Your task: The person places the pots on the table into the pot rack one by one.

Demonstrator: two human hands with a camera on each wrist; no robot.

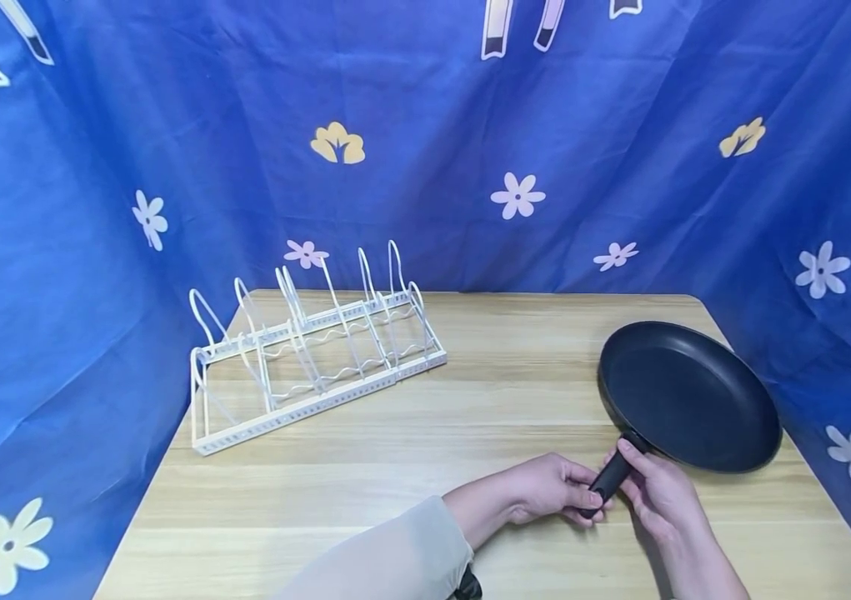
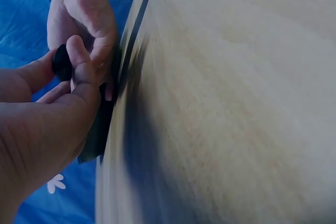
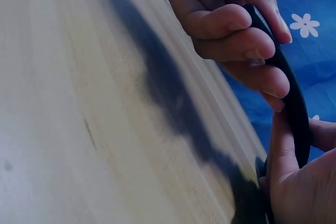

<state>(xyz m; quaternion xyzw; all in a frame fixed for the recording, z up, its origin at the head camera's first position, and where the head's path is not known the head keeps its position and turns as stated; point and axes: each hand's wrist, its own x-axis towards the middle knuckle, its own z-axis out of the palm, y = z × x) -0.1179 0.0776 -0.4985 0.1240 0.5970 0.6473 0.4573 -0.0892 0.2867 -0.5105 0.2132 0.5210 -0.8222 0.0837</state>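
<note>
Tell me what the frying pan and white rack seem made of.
The frying pan looks like metal with a matte black coating, its inside dull and even. The white rack is probably painted metal, judging by its slim bent rods.

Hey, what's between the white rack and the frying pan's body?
Only bare tabletop lies between the white rack and the body of the frying pan, as the head view shows; the left hand is nearer the person.

Wire rack (image 1: 320, 405): on the surface (image 1: 500, 375), back left
Frying pan (image 1: 691, 396): right of the rack, handle (image 1: 611, 477) toward the front left
Left hand (image 1: 548, 487): at the handle's free end
Right hand (image 1: 661, 496): on the handle, nearer the pan body
Cloth (image 1: 425, 108): behind and on both sides
</note>
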